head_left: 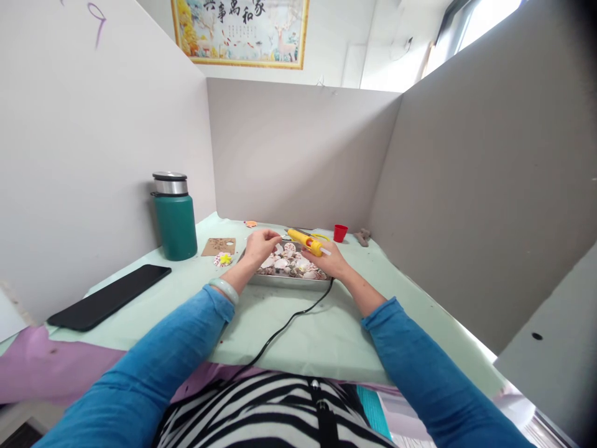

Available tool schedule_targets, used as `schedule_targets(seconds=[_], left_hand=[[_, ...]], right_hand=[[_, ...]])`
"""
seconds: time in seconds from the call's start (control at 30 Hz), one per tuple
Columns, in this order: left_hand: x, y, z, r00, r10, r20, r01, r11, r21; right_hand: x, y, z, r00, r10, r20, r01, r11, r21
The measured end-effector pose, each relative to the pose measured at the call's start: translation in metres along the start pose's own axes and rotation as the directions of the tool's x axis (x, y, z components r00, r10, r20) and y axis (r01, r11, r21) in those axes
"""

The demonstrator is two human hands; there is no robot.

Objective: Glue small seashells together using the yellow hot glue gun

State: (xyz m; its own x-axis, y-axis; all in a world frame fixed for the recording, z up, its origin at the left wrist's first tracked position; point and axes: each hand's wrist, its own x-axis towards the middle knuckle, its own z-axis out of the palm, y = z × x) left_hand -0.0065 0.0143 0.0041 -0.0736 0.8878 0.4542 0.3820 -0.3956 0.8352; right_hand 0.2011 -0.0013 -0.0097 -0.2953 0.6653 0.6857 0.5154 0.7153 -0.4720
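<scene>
My right hand (333, 261) is wrapped around a yellow hot glue gun (304, 240), a whitish glue stick poking out of its rear end. The gun's nozzle points left, towards my left hand (262, 243). The fingers of that hand are pinched together close to the nozzle; what they hold, if anything, is too small to make out. Beneath both hands is a shallow metal tray (289, 282) full of white and speckled seashells (282, 265). A black cord (285, 325) runs from below the gun across the table to my lap.
On the left are a green flask (176, 227), a black phone (112, 297), a brown card (219, 246) and a shell piece with a yellow star (224, 259). Behind the tray stands a red cup (340, 233). Grey partitions (303, 149) enclose the table.
</scene>
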Motion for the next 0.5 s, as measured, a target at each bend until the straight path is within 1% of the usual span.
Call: schedule_targets(seconds=[0.1,0.3,0.5], left_hand=[[0.002,-0.004,0.000,1.000,-0.003,-0.010,0.003,1.000,-0.012],[0.004,-0.009,0.001,1.000,-0.005,-0.021,0.004,0.999,-0.033],[0.003,-0.007,0.001,0.999,-0.019,-0.027,0.017,0.999,-0.044]], right_hand=[[-0.001,0.001,-0.002,0.997,-0.065,0.031,0.068,0.994,-0.085],[-0.001,-0.004,-0.006,0.983,-0.128,0.132,0.154,0.965,-0.214],[-0.002,-0.009,-0.008,0.977,-0.126,0.170,0.167,0.953,-0.253]])
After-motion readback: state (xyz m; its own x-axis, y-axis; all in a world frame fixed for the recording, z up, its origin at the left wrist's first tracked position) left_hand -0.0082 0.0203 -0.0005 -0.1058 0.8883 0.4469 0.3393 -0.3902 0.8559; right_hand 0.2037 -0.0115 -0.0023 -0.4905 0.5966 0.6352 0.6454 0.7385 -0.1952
